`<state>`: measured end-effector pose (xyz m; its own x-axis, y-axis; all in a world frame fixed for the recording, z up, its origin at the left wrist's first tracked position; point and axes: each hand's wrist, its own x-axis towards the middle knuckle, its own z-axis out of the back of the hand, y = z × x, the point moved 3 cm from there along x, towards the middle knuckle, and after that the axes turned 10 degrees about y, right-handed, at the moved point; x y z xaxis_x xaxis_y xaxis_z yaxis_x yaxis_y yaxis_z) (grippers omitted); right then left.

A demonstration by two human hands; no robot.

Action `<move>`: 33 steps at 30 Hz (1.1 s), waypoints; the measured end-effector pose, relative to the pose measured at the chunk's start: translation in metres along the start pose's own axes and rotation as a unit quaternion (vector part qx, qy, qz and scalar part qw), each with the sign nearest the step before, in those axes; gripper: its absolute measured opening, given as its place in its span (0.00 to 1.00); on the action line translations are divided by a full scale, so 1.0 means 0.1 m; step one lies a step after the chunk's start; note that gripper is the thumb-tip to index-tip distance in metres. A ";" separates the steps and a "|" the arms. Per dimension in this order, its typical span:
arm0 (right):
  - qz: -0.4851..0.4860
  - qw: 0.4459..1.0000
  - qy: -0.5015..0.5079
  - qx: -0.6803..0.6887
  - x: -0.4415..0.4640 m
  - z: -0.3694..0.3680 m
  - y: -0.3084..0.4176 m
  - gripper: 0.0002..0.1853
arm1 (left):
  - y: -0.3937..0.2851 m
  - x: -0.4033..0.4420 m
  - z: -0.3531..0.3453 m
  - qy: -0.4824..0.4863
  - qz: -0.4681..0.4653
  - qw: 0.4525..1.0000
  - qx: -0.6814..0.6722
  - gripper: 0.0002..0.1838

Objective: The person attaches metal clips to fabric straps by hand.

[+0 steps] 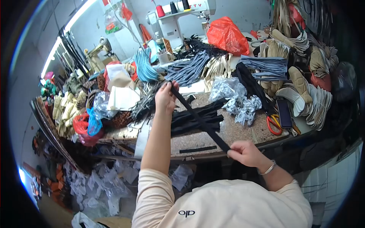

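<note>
A long black fabric strip (199, 118) is stretched at a slant between my two hands, above the worktable. My left hand (165, 97) pinches its upper end, raised over the middle of the table. Its lower end is gripped between the thumb and fingers of my right hand (245, 152), close to the table's front edge; a bracelet circles that wrist. Beneath the stretched strip lies a pile of black strips (182, 123) on the tabletop. One narrow black strip (203, 149) lies alone near the front edge.
Red-handled scissors (273, 125) and a phone (284, 113) lie on the right. Crumpled clear plastic (243, 106) sits nearby. Blue-grey strip bundles (189, 69), a red plastic bag (227, 36) and a sewing machine (171, 30) stand further back. Beige shoe-shaped pieces (319, 102) crowd the right side.
</note>
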<state>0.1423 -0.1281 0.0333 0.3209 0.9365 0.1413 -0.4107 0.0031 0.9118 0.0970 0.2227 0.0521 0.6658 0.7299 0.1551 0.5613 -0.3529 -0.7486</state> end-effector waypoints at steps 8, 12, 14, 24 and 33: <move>0.114 0.991 -0.074 0.003 0.64 0.13 0.31 0.16 | -0.05 -1.01 -1.37 0.279 0.095 0.953 0.074 0.10; 0.122 0.989 -0.080 0.029 0.73 0.20 0.43 0.11 | -0.03 -1.18 -1.53 0.357 0.042 0.920 0.156 0.13; 0.156 0.982 -0.109 0.006 0.78 0.24 0.42 0.11 | -0.07 -1.22 -1.48 0.367 0.020 0.910 0.192 0.13; 0.284 0.896 -0.260 -0.223 0.78 0.38 0.57 0.15 | 0.26 -1.50 -1.12 0.259 0.197 0.944 0.057 0.08; 0.190 0.961 -0.198 0.012 0.76 0.32 0.48 0.15 | 0.70 -1.55 -1.00 0.213 0.080 0.973 0.048 0.05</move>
<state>0.1746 -0.0684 0.1000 0.4544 0.6610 0.5971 -0.5439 -0.3250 0.7736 0.0827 0.0267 0.0400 0.8958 0.3540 0.2687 0.3981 -0.3704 -0.8392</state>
